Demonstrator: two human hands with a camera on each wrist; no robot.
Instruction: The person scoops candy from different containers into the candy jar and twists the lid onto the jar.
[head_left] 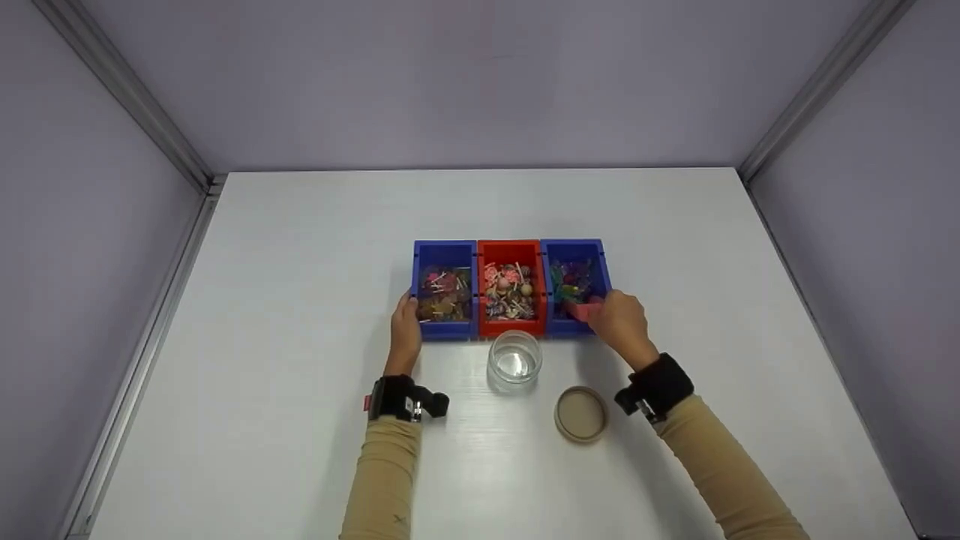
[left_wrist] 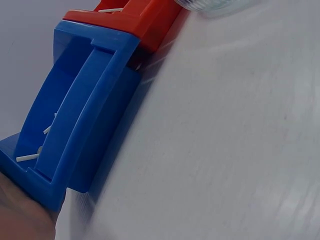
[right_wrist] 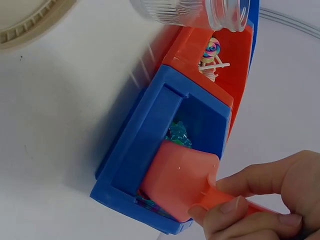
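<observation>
Right wrist view: the right hand [right_wrist: 260, 205] grips the handle of a pink-orange plastic scoop [right_wrist: 177, 175], whose blade lies inside a blue rectangular plastic bin [right_wrist: 132, 150], just right of the red rectangular plastic bin [head_left: 511, 328]. Scooping well probably means sliding the blade low beneath the shiny multicoloured pieces [right_wrist: 178, 133], then levelling it before lifting past the rim, so that nothing spills leftward into the red bin. The left hand [head_left: 406, 334] touches the outer side of another blue plastic bin [head_left: 448, 331], just left of the red bin, its fingers apparently laid along the wall rather than clenched; steady pressure there should help keep the row from shifting. Counted: one scoop, two blue bins, one red bin, one clear round jar [head_left: 514, 364] just in front of the red bin, and one beige round lid [head_left: 581, 414] farther forward and right of it; the small pieces are too crowded to count.
</observation>
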